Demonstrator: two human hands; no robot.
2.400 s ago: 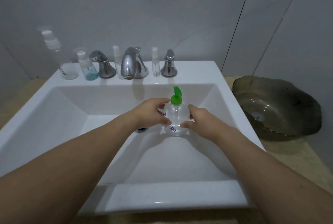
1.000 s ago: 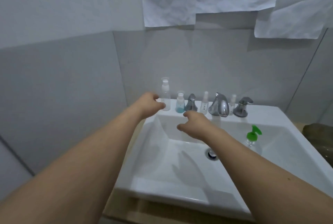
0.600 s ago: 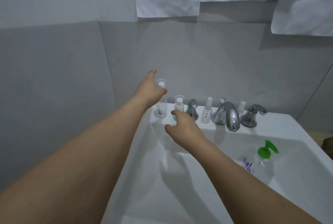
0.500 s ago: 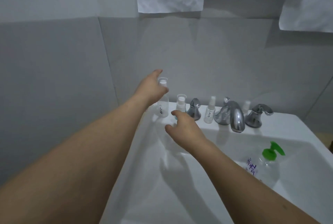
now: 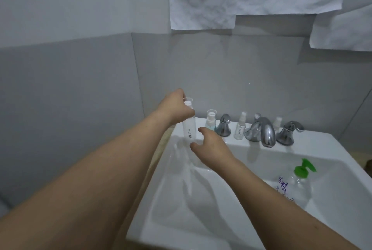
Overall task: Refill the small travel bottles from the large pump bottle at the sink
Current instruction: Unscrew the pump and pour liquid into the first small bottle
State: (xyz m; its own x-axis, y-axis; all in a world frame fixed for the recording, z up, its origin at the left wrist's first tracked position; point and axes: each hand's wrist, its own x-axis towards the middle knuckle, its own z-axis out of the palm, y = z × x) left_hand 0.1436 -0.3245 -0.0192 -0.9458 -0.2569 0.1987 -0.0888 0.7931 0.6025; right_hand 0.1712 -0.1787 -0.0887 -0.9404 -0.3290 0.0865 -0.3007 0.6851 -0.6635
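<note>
1. The white sink (image 5: 314, 145) has the big pump bottle (image 5: 300, 187) with a green top standing inside its bowl, far from both hands. It has purple writing I cannot read.
2. The left hand (image 5: 177, 107) grips the tall clear travel bottle (image 5: 189, 127) near its cap, at the back left corner. Its black writing is too small to read.
3. The right hand (image 5: 209, 145) reaches under it, fingers loose, holding nothing.
4. The blue-filled bottle (image 5: 210, 122) stands just beside. A bump could knock it into the bowl.
</note>
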